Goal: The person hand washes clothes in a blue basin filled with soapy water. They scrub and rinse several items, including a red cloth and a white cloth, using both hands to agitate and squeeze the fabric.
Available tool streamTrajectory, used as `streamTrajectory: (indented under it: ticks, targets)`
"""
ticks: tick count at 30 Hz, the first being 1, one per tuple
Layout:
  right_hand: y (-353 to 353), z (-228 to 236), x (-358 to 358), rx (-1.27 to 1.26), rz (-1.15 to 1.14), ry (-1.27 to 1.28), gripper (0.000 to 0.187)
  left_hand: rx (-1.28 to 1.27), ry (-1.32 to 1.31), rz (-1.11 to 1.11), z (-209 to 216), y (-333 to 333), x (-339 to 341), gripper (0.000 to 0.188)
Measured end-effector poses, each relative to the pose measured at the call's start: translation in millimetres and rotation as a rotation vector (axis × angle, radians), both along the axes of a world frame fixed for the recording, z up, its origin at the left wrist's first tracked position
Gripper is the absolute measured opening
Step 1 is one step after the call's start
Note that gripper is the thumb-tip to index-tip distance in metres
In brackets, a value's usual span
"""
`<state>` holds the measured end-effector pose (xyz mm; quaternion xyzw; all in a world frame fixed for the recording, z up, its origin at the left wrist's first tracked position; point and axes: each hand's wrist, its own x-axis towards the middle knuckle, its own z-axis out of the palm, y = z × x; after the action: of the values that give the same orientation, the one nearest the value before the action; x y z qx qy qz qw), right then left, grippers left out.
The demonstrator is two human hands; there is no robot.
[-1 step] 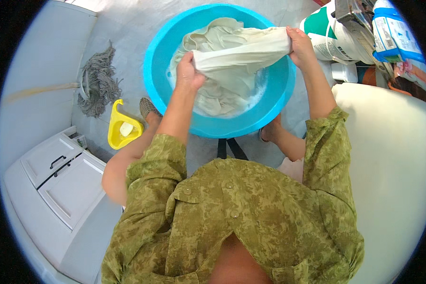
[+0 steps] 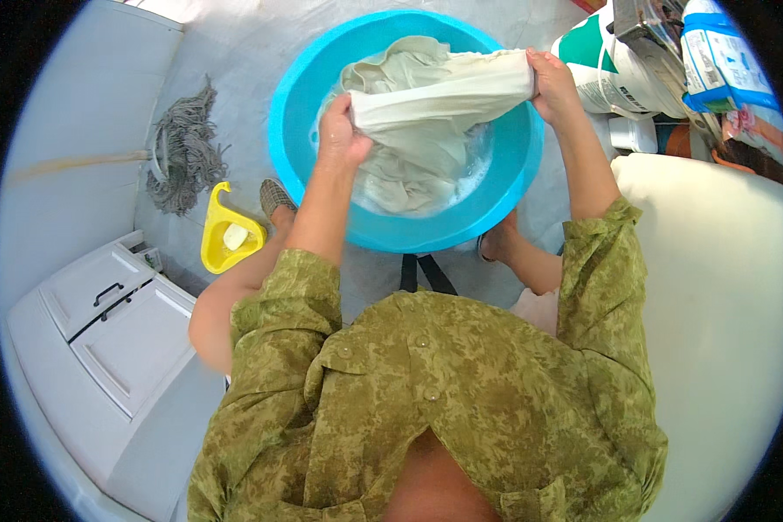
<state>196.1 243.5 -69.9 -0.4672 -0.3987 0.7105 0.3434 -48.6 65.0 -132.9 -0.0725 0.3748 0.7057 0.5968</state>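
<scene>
Head view: one blue basin (image 2: pixel 297 104) on floor, sudsy water inside. One pale wet cloth (image 2: pixel 444 91) stretched above basin, left hand (image 2: pixel 341 130) grip and right hand (image 2: pixel 552 85) grip each clenched on one end. One yellow soap dish (image 2: pixel 226 235), one mop head (image 2: pixel 183 157) left of basin.

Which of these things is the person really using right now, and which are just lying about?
In use:
- left hand and right hand, gripping the wet off-white cloth
- round blue plastic basin of soapy water

Lying about:
- grey string mop head
- yellow plastic soap dish
- white cabinet
- white-and-green sack
</scene>
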Motion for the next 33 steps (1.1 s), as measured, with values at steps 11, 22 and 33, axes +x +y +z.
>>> streamTrajectory:
  ticks: [11, 22, 33]
  targets:
    - [-30.2, 96.1, 1.1, 0.168, 0.078, -0.06, 0.026, 0.049, 0.075, 0.061, 116.7, -50.9, -29.7, 0.032]
    - [-63.8, 173.5, 14.1, 0.163, 0.102, 0.071, 0.021, 0.122, -0.03, 0.001, 203.6, -86.1, -15.3, 0.029]
    - [-70.9, -49.7, 33.3, 0.104, 0.318, -0.77, 0.059, -0.521, 0.032, -0.007, 11.6, -102.2, 4.6, 0.042]
